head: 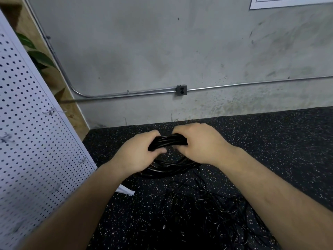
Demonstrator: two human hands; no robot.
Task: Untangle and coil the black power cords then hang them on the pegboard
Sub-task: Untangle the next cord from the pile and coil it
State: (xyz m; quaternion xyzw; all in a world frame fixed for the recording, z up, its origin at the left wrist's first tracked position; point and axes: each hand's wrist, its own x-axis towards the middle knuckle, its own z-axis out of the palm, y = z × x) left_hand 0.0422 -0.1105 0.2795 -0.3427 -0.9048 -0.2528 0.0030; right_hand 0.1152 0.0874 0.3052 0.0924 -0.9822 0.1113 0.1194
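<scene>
Cord coil: black
Left hand: grasping its left side
Right hand: grasping its right side
Pegboard: white, at left

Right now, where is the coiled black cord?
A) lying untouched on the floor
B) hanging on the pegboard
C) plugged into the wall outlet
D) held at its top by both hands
D: the left hand and the right hand both grip the top of the coiled cord, and its lower loops hang below them, apart from the pegboard.
</scene>
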